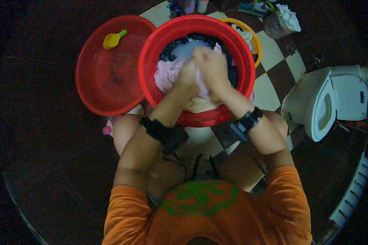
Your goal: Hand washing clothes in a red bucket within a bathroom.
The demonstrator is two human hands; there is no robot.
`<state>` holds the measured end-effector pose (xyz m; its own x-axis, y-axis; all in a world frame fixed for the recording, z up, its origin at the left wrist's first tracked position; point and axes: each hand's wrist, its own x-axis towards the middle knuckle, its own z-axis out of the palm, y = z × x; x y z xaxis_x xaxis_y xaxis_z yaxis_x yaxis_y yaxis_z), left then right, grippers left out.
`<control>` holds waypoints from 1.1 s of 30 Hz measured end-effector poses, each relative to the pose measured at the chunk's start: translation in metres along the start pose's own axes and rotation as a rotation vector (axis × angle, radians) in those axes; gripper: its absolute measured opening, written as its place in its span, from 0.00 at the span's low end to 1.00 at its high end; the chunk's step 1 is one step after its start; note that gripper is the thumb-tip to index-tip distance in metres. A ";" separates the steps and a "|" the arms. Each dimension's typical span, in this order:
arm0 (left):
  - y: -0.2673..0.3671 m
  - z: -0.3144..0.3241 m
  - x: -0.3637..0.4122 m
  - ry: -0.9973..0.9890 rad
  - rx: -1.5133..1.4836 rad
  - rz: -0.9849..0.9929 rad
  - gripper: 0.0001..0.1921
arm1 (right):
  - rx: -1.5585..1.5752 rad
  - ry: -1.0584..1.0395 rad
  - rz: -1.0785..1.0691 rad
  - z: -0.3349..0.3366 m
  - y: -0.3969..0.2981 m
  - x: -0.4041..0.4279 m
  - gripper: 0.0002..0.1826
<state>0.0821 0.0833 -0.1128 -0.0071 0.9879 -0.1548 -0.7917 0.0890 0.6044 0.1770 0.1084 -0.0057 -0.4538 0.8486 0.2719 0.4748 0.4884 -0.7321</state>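
A round red plastic basin [144,70] stands before me with cloudy water [187,49] and clothes in it. Inside it, my left hand [187,73] and my right hand [211,62] are close together, both blurred, gripping a wet pink cloth [165,75]. Folds of this cloth spread left of my left hand and hang between the two hands. Dark fabric [207,38] lies in the water around them. A cream cloth [202,104] rests near the basin's near wall, below my wrists.
At left, a wider red basin [95,88] holds a yellow dipper [111,40]. A yellow basin [257,46] with clothes sits behind the red one. A white toilet [317,122] stands at right on the checkered tile floor [265,92]. Bottles [188,6] are at the far edge, and a pink-capped bottle [107,130] is by my left knee.
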 end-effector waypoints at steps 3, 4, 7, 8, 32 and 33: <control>-0.008 0.086 -0.019 0.233 0.043 -0.091 0.16 | 0.026 0.242 0.008 -0.021 0.021 0.000 0.14; -0.002 0.078 -0.025 0.258 0.157 -0.020 0.16 | 0.040 0.194 -0.070 -0.014 0.009 -0.008 0.14; -0.013 0.053 -0.023 0.314 0.088 0.021 0.15 | 0.064 0.001 -0.190 -0.004 -0.022 -0.046 0.17; -0.020 0.049 -0.018 0.323 0.060 0.014 0.15 | 0.065 0.021 -0.119 -0.010 -0.017 -0.039 0.17; 0.006 0.064 -0.014 0.226 -0.190 -0.161 0.18 | -0.172 0.059 -0.092 -0.011 0.000 0.004 0.16; 0.013 0.062 -0.018 0.230 -0.169 -0.164 0.18 | -0.144 0.034 -0.152 -0.004 -0.020 -0.013 0.16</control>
<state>0.1097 0.0741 -0.0538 0.0061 0.9058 -0.4237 -0.8838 0.2031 0.4215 0.1764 0.0884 0.0085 -0.5034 0.7684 0.3952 0.5067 0.6330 -0.5853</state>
